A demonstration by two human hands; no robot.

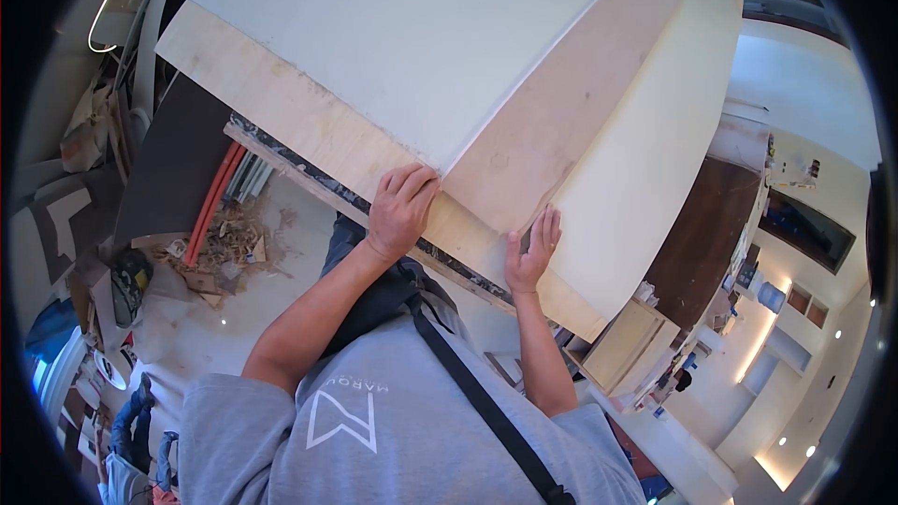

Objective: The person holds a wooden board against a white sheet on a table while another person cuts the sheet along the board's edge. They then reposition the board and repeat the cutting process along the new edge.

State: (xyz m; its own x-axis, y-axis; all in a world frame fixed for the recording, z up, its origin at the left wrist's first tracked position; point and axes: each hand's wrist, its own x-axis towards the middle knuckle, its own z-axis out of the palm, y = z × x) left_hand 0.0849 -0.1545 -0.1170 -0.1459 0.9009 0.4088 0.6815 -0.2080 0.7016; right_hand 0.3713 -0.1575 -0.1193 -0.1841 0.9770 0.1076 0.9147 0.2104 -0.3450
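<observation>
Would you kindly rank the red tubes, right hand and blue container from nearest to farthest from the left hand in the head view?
1. Right hand: right, on the same panel.
2. Red tubes: left, by the scraps.
3. Blue container: far right, in the background.

Board (271,93) lies before the person (412,411), scraps (229,248) left.

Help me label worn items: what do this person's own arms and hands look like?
Short grey sleeves with no visible marking; below them the forearms are bare, with no watch in sight. The left hand and right hand are ungloved; any ring is too small to confirm.
</observation>
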